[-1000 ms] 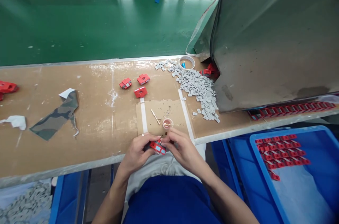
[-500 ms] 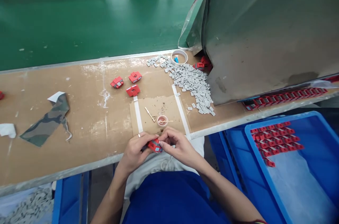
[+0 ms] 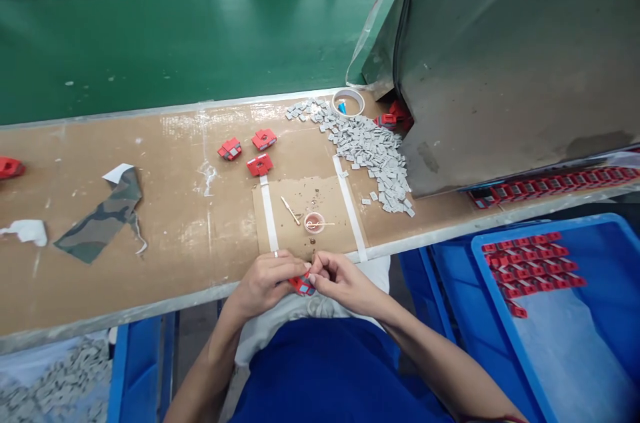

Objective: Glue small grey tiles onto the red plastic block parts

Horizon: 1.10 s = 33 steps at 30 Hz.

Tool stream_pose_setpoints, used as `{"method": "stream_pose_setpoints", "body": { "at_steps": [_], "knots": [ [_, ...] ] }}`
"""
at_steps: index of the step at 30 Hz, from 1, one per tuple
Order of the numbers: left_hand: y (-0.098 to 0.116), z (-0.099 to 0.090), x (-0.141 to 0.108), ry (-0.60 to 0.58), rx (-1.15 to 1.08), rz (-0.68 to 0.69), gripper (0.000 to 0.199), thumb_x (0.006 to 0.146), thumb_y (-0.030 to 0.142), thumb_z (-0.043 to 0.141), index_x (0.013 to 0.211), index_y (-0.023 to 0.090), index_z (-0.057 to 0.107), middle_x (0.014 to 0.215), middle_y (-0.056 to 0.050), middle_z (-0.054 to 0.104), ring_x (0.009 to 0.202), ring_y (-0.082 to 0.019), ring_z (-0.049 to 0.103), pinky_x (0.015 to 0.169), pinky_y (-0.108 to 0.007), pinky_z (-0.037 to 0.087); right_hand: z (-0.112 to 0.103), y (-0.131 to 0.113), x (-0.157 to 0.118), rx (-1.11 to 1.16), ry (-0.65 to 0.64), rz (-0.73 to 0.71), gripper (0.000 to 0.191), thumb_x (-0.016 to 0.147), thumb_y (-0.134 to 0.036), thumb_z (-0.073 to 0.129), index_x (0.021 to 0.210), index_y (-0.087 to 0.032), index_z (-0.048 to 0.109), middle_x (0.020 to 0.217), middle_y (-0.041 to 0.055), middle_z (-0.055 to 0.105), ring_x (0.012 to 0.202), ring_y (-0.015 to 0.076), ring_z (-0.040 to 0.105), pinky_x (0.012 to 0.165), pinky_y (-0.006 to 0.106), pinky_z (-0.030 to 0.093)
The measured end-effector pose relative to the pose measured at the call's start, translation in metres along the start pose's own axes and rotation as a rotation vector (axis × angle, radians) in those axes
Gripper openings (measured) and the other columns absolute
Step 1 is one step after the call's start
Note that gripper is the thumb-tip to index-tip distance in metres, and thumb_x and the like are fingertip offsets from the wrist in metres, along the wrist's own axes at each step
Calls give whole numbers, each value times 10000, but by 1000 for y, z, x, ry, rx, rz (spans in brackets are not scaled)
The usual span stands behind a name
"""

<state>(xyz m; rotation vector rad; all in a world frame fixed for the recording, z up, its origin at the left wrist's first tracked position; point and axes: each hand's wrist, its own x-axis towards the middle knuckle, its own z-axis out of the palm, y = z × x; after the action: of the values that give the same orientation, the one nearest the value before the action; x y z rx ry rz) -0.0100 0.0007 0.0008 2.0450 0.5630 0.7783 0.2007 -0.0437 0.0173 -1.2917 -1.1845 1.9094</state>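
My left hand [image 3: 267, 281] is wrapped round a small red part [image 3: 303, 285] at the table's front edge. The fingers of my right hand [image 3: 343, 283] are pinched together against that part's right side; whether something tiny is between them is too small to tell. Just beyond my hands, a small round cup [image 3: 314, 223] with reddish contents has a thin stick across it. A white stick [image 3: 290, 211] lies to its left. Farther back sit three red parts [image 3: 259, 165]. A heap of small grey pieces [image 3: 373, 149] spreads to the right.
A tape roll [image 3: 349, 103] stands behind the grey heap. At the right is a large metal panel [image 3: 500, 63], with a blue tray [image 3: 607, 276] of red parts below it. Camouflage cloth [image 3: 103, 219] lies at left. A green surface [image 3: 175, 43] runs behind the table.
The view has shifted, so the table's things appear a little farther right. My left fingers have closed farther over the red part, hiding more of it. My right hand stays pinched at its side.
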Motion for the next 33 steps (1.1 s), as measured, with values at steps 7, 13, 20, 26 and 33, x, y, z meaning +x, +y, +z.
{"method": "stream_pose_setpoints", "body": {
  "at_steps": [7, 13, 20, 26, 33],
  "knots": [
    [3, 10, -4, 262, -140, 2, 249, 983, 181, 669, 1228, 223, 676, 1174, -126, 779, 1081, -208, 750, 913, -313, 607, 10, -3, -11, 63, 189, -225, 388, 935, -542, 711, 1110, -209, 615, 867, -2, 591, 776, 137, 566, 711, 261, 465],
    [2, 18, -8, 346, -305, -61, 321, 925, 173, 753, 1221, 262, 665, 1349, -124, 680, 1270, -226, 676, 1021, -344, 591, 21, 9, -10, 73, 287, -386, 290, 992, -396, 676, 1233, -242, 625, 1155, 78, 685, 992, 182, 697, 893, 317, 579],
    [9, 13, 1, 351, -335, -194, 57, 968, 216, 691, 1018, 201, 714, 1235, -155, 732, 1173, -252, 722, 980, -386, 606, 14, 12, -6, -223, 410, -545, 258, 985, -274, 673, 1240, -246, 648, 1172, 105, 667, 1045, 216, 683, 859, 335, 614],
    [7, 15, -2, 398, -287, -238, 64, 942, 246, 721, 924, 185, 732, 1123, -152, 772, 1082, -252, 753, 918, -377, 629, 15, 8, -4, -370, 417, -612, 253, 1007, -243, 626, 1260, -250, 620, 1184, 117, 662, 1061, 231, 694, 876, 354, 621],
    [7, 15, -7, 405, -297, -230, 55, 942, 232, 720, 919, 185, 737, 1069, -133, 771, 1055, -236, 759, 904, -344, 625, 15, 7, -4, -457, 388, -695, 286, 1008, -177, 595, 1288, -237, 599, 1154, 118, 669, 1039, 224, 688, 881, 339, 606]
  ]
}}
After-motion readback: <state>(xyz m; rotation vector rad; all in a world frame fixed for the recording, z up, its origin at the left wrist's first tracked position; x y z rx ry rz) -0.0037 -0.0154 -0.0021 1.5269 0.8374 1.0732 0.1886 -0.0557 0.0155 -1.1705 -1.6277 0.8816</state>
